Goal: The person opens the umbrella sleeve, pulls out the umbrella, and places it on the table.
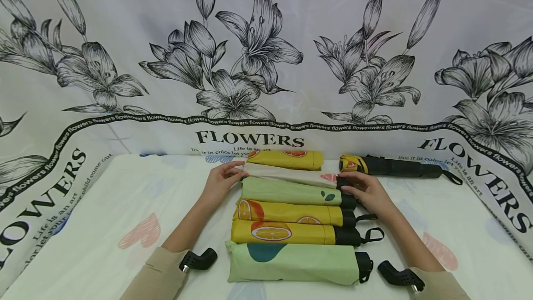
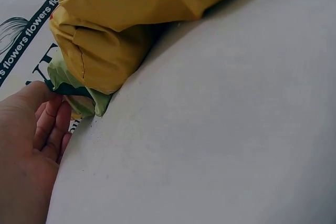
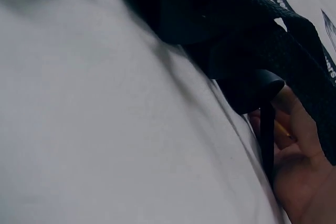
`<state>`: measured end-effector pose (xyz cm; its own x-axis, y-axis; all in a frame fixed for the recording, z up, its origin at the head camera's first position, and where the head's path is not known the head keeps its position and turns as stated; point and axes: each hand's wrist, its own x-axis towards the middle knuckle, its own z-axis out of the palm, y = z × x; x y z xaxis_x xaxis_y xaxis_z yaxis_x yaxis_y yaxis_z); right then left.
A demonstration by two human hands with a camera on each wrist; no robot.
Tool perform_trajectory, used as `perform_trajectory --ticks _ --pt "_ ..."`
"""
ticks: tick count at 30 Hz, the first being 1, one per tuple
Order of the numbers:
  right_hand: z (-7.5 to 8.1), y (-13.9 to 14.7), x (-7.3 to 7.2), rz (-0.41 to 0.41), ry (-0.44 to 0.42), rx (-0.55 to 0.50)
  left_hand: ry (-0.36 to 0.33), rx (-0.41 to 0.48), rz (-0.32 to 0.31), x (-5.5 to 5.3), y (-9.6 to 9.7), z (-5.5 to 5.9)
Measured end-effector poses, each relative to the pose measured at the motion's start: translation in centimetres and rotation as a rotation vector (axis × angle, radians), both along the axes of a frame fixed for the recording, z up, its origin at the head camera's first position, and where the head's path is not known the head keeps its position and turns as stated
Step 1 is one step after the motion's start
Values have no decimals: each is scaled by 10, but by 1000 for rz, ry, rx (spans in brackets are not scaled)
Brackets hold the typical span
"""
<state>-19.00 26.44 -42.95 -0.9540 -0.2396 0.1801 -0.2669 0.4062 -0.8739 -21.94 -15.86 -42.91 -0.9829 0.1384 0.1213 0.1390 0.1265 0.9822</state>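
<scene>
Several folded umbrellas lie side by side in a column in the head view. My left hand (image 1: 222, 180) pinches the left end of the cream umbrella (image 1: 287, 175) between thumb and fingers. At its other end my right hand (image 1: 368, 191) grips the black handle, which the fingers partly cover. Just nearer lies a light green umbrella (image 1: 287, 192) with a leaf print, its left end close to my left thumb. Beyond the cream one is a yellow umbrella (image 1: 287, 160). In the left wrist view, my left hand (image 2: 31, 129) reaches past yellow fabric (image 2: 105, 56); black handles (image 3: 252, 93) partly hide my right hand (image 3: 299, 166).
Two yellow orange-print umbrellas, one farther (image 1: 283, 213) and one nearer (image 1: 291, 233), and a large green umbrella (image 1: 300, 264) lie nearer me. A black-and-yellow umbrella (image 1: 399, 166) lies at the back right. Behind hangs a flower-printed cloth (image 1: 312, 91) meeting the white bed-like surface (image 1: 179, 184).
</scene>
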Motion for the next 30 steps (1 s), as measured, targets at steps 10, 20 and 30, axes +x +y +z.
perform_trajectory --ticks 10,20,30 --pt "1 1 1 -28 -41 -29 13 0 16 0 -2 0" --pt "6 2 1 -31 -64 -41 5 0 18 1 -2 0" --pt "10 6 3 -47 -36 43 7 13 15 1 0 0"
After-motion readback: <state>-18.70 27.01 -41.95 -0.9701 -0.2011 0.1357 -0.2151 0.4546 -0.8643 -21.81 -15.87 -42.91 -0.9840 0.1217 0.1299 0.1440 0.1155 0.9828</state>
